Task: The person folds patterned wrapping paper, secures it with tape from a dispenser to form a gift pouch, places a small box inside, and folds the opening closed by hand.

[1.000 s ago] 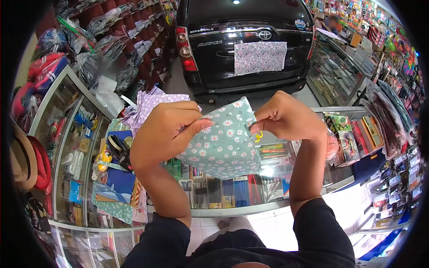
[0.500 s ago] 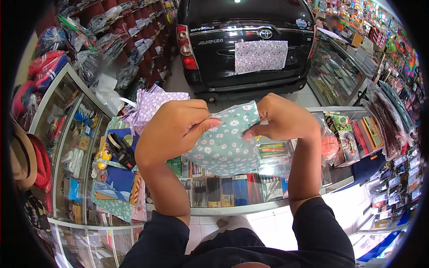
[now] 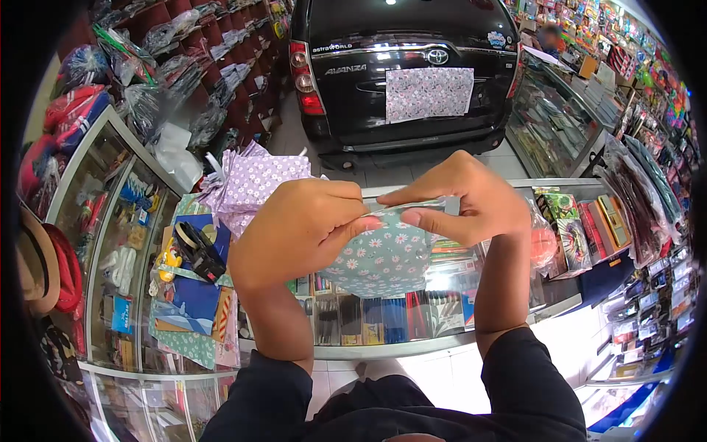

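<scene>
A green daisy-print bag (image 3: 387, 258), paper or cloth I cannot tell, hangs above the glass counter. Its top edge is pinched by my left hand (image 3: 305, 228), thumb on the near side and fingers curled. At the same edge, my right hand (image 3: 475, 202) has its thumb pressed on the near side and its index finger stretched along the top toward my left hand. The far side of the bag is hidden. Beyond my left hand lies a pile of purple floral bags (image 3: 254, 180) with white ties.
Below the bag, the glass counter (image 3: 390, 346) holds several packs of pens. To the left lie a tape dispenser (image 3: 197, 247) and a yellow toy (image 3: 169, 261). Books (image 3: 589, 228) stand at the right. A black car (image 3: 405, 44) is parked beyond, and a person (image 3: 551, 40) is at the far right.
The bag's top edge has tipped toward me and sunk slightly. My right hand has moved its fingers leftward along the edge, closer to my left hand, which has shifted slightly right and down.
</scene>
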